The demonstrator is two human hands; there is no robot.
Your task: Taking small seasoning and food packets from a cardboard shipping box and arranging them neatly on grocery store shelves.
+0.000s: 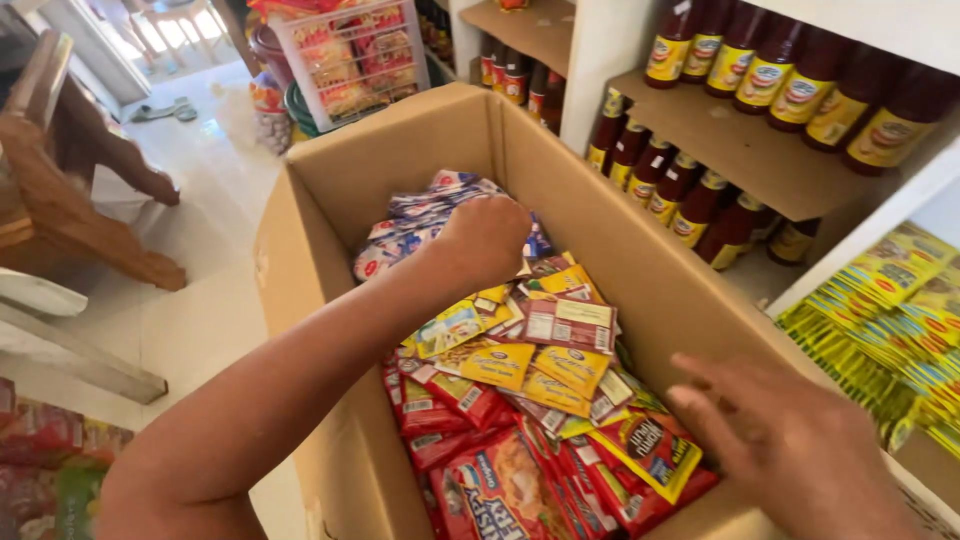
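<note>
An open cardboard box (330, 190) stands in front of me, filled with several small sachets. Red and yellow sachets (540, 400) lie in the near half, blue and white sachets (415, 225) in the far half. My left hand (487, 238) reaches deep into the box and is closed on the blue and white sachets. My right hand (790, 445) hovers over the box's near right edge with its fingers spread, holding nothing.
White shelves on the right carry rows of dark sauce bottles (790, 75) and stacks of yellow packets (895, 320). A white wire basket of snacks (345, 55) stands behind the box. Wooden furniture (70, 180) is at the left on a pale tiled floor.
</note>
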